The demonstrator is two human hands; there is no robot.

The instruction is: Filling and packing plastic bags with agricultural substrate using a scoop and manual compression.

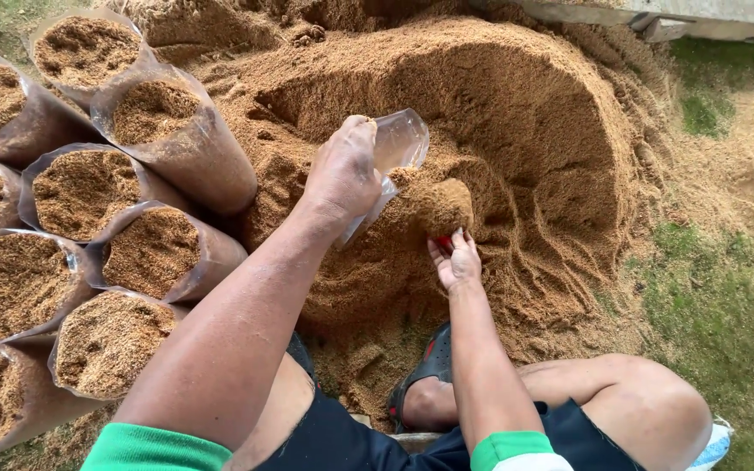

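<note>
A clear plastic bag (397,153) sits tilted over the hollow dug into a big mound of sawdust (517,131), its open mouth facing down and to the right toward a heaped scoop of sawdust (436,207). The left hand (342,170) is closed around the bag's upper edge, fingers curled over the rim, holding the mouth wide. The bag looks nearly empty — its walls are see-through with only a dusting inside.

Just below the bag's mouth, the right hand (455,260) grips a small red scoop (443,242), almost wholly buried under its load; the fingers are wrapped around it and the load touches or nearly touches the bag's lower lip.

The mound fills the middle of the view, carved into a curved wall behind the bag. To the left, a cluster of filled bags (146,148) stands upright and packed close together, each brimming with the same brown sawdust. Near the bottom, the person's bare knees frame a dark sandal (425,362) resting at the foot of the mound, with dark shorts (342,440) and green-trimmed sleeves showing. Grass (717,305) lies to the right — patchy, dusted with sawdust — and a pale concrete edge (656,13) runs along the top right.
</note>
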